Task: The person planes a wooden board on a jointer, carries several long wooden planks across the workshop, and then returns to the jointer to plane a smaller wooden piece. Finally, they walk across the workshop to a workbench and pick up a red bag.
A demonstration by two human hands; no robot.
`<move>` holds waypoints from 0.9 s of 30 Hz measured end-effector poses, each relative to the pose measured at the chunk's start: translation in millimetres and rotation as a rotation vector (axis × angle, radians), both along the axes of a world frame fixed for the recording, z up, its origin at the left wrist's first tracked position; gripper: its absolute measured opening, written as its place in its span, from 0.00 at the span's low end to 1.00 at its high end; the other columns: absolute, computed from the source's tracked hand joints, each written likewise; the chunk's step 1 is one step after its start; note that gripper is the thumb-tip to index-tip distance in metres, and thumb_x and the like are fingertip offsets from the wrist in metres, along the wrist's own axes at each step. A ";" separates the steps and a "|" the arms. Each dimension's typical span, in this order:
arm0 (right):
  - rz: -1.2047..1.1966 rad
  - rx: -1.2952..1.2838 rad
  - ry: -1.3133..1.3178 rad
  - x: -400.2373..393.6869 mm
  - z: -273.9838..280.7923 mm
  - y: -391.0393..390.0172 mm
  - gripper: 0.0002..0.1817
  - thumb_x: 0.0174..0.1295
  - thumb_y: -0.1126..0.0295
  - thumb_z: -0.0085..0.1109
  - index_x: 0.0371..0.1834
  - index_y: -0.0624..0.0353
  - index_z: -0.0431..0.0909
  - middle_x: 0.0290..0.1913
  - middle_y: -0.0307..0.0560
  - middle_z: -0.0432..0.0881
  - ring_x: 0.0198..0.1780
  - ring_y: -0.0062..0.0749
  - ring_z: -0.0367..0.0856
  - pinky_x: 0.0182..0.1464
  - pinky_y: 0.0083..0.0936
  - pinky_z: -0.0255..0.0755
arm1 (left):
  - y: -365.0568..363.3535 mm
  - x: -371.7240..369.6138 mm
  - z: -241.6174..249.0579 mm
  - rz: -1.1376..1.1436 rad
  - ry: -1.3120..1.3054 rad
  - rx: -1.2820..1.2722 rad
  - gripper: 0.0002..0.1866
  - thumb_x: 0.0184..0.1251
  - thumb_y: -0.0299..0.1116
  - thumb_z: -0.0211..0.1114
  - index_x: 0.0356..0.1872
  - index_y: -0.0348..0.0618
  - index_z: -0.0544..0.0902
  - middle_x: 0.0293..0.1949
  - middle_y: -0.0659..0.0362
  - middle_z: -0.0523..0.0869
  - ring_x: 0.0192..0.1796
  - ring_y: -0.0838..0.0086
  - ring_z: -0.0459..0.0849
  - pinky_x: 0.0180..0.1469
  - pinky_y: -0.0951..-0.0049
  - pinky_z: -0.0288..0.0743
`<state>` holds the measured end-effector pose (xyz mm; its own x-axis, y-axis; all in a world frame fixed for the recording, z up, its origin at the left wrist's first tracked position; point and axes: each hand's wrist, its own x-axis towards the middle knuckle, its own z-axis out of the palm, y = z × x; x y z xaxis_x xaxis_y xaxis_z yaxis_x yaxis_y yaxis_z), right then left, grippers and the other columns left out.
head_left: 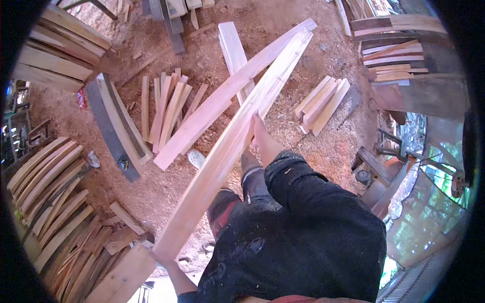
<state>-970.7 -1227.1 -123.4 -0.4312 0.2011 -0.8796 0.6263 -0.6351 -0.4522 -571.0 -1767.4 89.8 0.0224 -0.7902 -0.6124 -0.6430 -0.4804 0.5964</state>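
Note:
A long pale wooden plank (222, 160) runs diagonally in front of me, tilted from lower left to upper right. My right hand (258, 135) grips its edge near the middle, with the fingers partly hidden behind it. At its near end, my left hand (162, 261) holds the corner; most of those fingers are out of sight. Beyond the plank lies a pinkish board (207, 112), its far tip overlapping the plank's far end in view. Under that board, a shorter pale board (232, 48) lies on the ground.
Sawdust covers the floor (197, 55). Short wood strips (169, 111) lie ahead, and another bundle (323, 106) to the right. A tape measure (123, 164) rests on a dark board (108, 129). Curved boards (48, 177) are stacked at left, more planks (394, 53) at right.

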 end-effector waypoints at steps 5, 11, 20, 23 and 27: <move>0.085 0.093 0.010 -37.8 -53.1 -14.9 0.41 0.78 0.34 0.40 0.82 0.52 0.60 0.76 0.54 0.71 0.76 0.52 0.69 0.76 0.57 0.63 | -24.5 -78.8 -40.0 0.129 -0.067 -0.073 0.43 0.70 0.65 0.63 0.68 0.33 0.76 0.63 0.45 0.80 0.64 0.53 0.82 0.67 0.54 0.76; 0.094 0.017 -0.021 -87.1 -93.3 -19.3 0.40 0.77 0.36 0.47 0.82 0.51 0.60 0.77 0.52 0.69 0.76 0.48 0.68 0.77 0.54 0.62 | -60.2 -91.2 -130.8 -0.011 0.010 -0.063 0.40 0.71 0.59 0.66 0.69 0.34 0.75 0.64 0.47 0.79 0.61 0.55 0.83 0.64 0.53 0.81; 0.134 0.043 0.011 -90.5 -167.7 -12.8 0.41 0.75 0.34 0.50 0.81 0.50 0.60 0.76 0.49 0.68 0.76 0.44 0.67 0.78 0.49 0.61 | -16.2 -152.8 -117.9 0.046 -0.121 -0.098 0.37 0.69 0.59 0.67 0.64 0.35 0.76 0.59 0.47 0.81 0.58 0.57 0.84 0.62 0.56 0.80; 0.118 0.042 -0.067 -98.5 -158.0 -12.0 0.40 0.74 0.37 0.55 0.80 0.49 0.61 0.74 0.48 0.71 0.74 0.45 0.69 0.78 0.49 0.62 | -17.1 -167.6 -131.8 0.000 -0.086 -0.069 0.36 0.70 0.59 0.66 0.63 0.35 0.77 0.59 0.47 0.82 0.58 0.58 0.84 0.62 0.57 0.80; 0.263 0.062 -0.093 -97.9 -161.8 -13.1 0.35 0.72 0.45 0.65 0.75 0.49 0.68 0.68 0.46 0.76 0.67 0.41 0.76 0.72 0.47 0.68 | -35.8 -163.6 -191.9 -0.037 -0.051 0.047 0.33 0.74 0.56 0.64 0.65 0.36 0.77 0.59 0.49 0.82 0.59 0.60 0.85 0.61 0.59 0.81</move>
